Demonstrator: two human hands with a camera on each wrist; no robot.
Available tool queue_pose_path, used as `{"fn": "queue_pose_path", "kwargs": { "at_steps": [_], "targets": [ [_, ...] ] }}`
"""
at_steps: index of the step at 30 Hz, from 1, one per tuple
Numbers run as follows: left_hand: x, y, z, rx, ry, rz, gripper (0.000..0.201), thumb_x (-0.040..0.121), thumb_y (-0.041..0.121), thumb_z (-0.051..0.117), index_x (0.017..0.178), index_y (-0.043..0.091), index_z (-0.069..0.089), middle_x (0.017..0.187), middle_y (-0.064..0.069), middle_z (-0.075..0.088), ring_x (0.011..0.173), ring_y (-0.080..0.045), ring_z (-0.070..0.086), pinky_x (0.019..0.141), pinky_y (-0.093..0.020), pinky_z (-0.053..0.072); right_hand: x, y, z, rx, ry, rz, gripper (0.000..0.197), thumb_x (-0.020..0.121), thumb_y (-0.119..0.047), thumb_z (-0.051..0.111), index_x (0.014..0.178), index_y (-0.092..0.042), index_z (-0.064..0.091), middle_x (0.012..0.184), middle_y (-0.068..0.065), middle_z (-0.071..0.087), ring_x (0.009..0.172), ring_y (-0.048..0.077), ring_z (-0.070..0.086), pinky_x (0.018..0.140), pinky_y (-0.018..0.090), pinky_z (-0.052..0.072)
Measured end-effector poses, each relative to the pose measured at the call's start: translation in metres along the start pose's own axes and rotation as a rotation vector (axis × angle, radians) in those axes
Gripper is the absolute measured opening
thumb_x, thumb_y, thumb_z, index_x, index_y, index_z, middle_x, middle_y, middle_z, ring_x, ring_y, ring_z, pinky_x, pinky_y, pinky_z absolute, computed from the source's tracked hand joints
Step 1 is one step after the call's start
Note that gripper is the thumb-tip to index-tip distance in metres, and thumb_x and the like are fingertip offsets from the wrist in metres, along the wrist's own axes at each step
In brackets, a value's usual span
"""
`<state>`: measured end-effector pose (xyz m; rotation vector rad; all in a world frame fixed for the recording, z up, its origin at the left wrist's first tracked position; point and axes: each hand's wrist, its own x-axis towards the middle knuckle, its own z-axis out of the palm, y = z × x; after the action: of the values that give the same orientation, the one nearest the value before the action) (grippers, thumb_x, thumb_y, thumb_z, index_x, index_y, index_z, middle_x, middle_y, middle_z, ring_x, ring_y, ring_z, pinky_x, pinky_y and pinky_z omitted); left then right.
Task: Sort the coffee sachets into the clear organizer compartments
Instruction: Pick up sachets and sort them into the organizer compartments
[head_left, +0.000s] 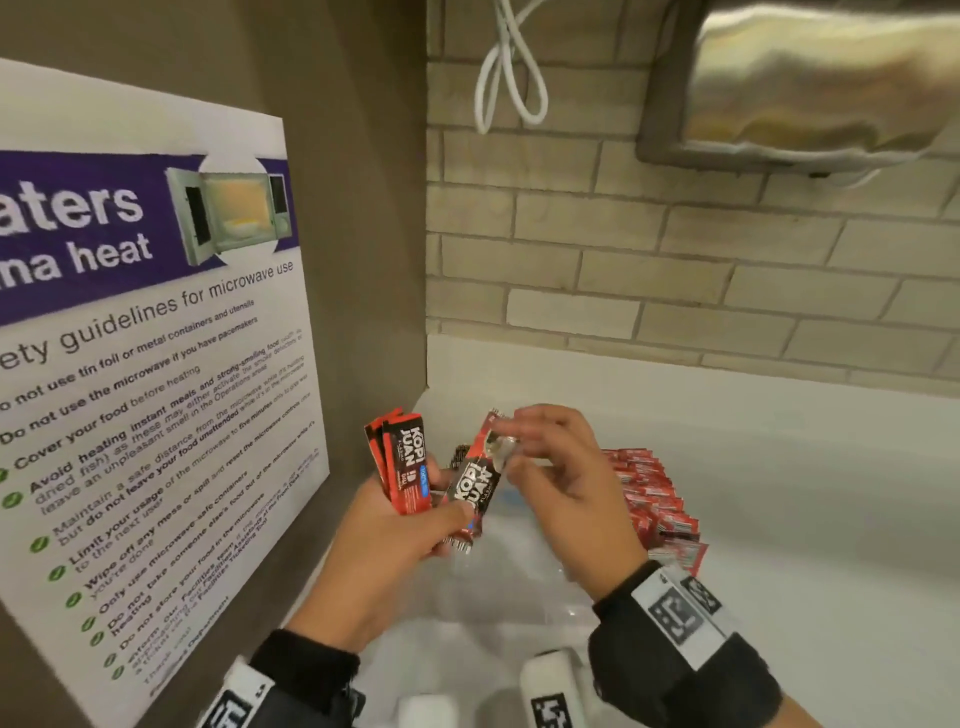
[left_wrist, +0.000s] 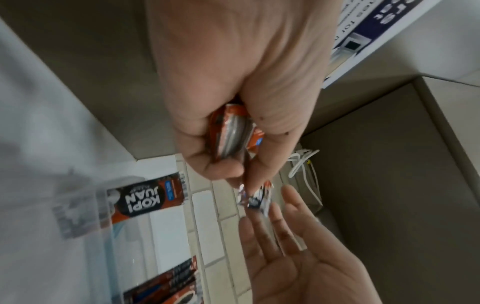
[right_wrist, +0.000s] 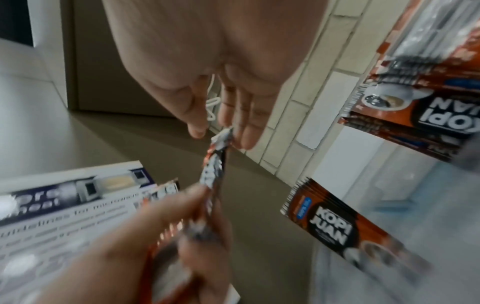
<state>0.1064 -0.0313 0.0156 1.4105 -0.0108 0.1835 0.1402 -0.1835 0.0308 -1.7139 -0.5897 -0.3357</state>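
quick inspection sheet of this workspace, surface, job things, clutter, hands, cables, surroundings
surface: white counter, pale and bare at the right.
job's things: clear organizer below the hands; row of sachets standing at its right; one tilted sachet held between both hands.
clutter: two white objects at the near edge, kind unclear.
grippers: left hand grips a bundle of sachets and the tilted sachet's lower end; right hand pinches its top end.
cables: white cable looped on the wall, above the work.
surroundings: brick wall; microwave poster on the left panel; metal dispenser upper right.
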Motion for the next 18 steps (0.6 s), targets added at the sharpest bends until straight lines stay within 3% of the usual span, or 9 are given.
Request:
{"fn": "queue_pose_path", "kwargs": {
  "at_steps": [2, 3, 5, 7, 9, 11, 13, 15, 18],
  "targets": [
    [-0.001, 0.002, -0.002, 0.082, -0.028, 0.001, 0.031, 0.054, 0.008, 0.070, 0.079, 0.014, 0.053, 0.067, 0.002, 0.067, 0.055, -0.011, 0.056, 0.053, -0.027, 0.042, 0.008, -0.005, -0.008, -0.115, -0.088, 0.056, 0.039, 0.086, -0.008, 0.062, 0.109, -0.040, 0.061, 0.114, -0.013, 0.053, 0.095, -0.008, 0.051, 0.079, 0.010, 0.046],
    [-0.002, 0.004, -0.002, 0.105, -0.039, 0.007, 0.030, 0.056, 0.005, 0.073, 0.077, 0.014, 0.054, 0.069, 0.000, 0.068, 0.055, -0.012, 0.056, 0.053, -0.026, 0.043, 0.012, -0.005, -0.012, -0.174, -0.130, 0.077, 0.037, 0.085, -0.009, 0.064, 0.109, -0.038, 0.062, 0.108, -0.012, 0.057, 0.090, -0.007, 0.052, 0.078, 0.011, 0.045],
    [0.001, 0.007, -0.006, 0.106, -0.019, 0.046, 0.032, 0.067, -0.006, 0.076, 0.079, 0.013, 0.053, 0.073, -0.002, 0.070, 0.052, -0.009, 0.056, 0.053, -0.024, 0.043, 0.016, -0.007, -0.017, -0.169, -0.131, 0.120, 0.023, 0.083, -0.005, 0.064, 0.092, -0.026, 0.070, 0.090, -0.006, 0.064, 0.078, -0.003, 0.056, 0.073, 0.014, 0.046],
    [0.008, 0.010, -0.011, 0.075, 0.062, 0.083, 0.030, 0.074, -0.007, 0.072, 0.081, 0.014, 0.053, 0.076, 0.000, 0.069, 0.055, -0.007, 0.056, 0.056, -0.025, 0.043, 0.016, -0.004, -0.016, -0.062, -0.031, 0.178, 0.020, 0.082, 0.000, 0.065, 0.077, -0.019, 0.068, 0.079, -0.002, 0.066, 0.072, 0.004, 0.058, 0.069, 0.019, 0.048],
    [0.015, 0.012, -0.014, 0.049, 0.130, 0.128, 0.030, 0.075, -0.006, 0.071, 0.080, 0.018, 0.053, 0.070, 0.003, 0.065, 0.060, -0.008, 0.056, 0.059, -0.026, 0.044, 0.011, 0.000, -0.010, 0.103, 0.063, 0.277, 0.020, 0.081, 0.005, 0.064, 0.074, -0.013, 0.063, 0.073, 0.005, 0.062, 0.069, 0.016, 0.058, 0.061, 0.024, 0.050],
    [0.021, 0.014, -0.012, 0.093, 0.154, 0.184, 0.035, 0.077, -0.009, 0.068, 0.074, 0.025, 0.059, 0.065, 0.005, 0.067, 0.062, -0.008, 0.059, 0.061, -0.028, 0.046, 0.006, 0.004, 0.000, 0.170, 0.042, 0.342, 0.022, 0.079, 0.009, 0.065, 0.074, -0.012, 0.058, 0.070, 0.006, 0.058, 0.067, 0.022, 0.056, 0.060, 0.031, 0.051],
    [0.024, 0.016, -0.006, 0.174, 0.129, 0.219, 0.037, 0.077, -0.008, 0.069, 0.072, 0.028, 0.063, 0.069, 0.006, 0.070, 0.066, -0.008, 0.062, 0.062, -0.029, 0.048, 0.005, 0.010, 0.008, 0.000, -0.069, 0.333, 0.026, 0.077, 0.005, 0.068, 0.075, -0.018, 0.056, 0.069, 0.005, 0.054, 0.067, 0.020, 0.055, 0.064, 0.032, 0.050],
    [0.029, 0.014, -0.002, 0.208, 0.092, 0.222, 0.032, 0.078, -0.005, 0.069, 0.080, 0.024, 0.057, 0.073, 0.005, 0.072, 0.066, -0.006, 0.064, 0.061, -0.026, 0.047, 0.008, 0.012, 0.009, -0.194, -0.118, 0.309, 0.028, 0.075, -0.001, 0.071, 0.070, -0.023, 0.055, 0.070, 0.003, 0.056, 0.066, 0.016, 0.054, 0.066, 0.028, 0.047],
    [0.035, 0.003, -0.004, 0.225, 0.124, 0.189, 0.029, 0.079, 0.000, 0.071, 0.085, 0.021, 0.052, 0.081, 0.001, 0.070, 0.070, -0.009, 0.063, 0.062, -0.027, 0.047, 0.016, 0.020, 0.005, -0.276, -0.083, 0.353, 0.012, 0.074, -0.006, 0.074, 0.075, -0.013, 0.063, 0.073, 0.006, 0.062, 0.067, 0.016, 0.056, 0.070, 0.033, 0.050]
  ]
}}
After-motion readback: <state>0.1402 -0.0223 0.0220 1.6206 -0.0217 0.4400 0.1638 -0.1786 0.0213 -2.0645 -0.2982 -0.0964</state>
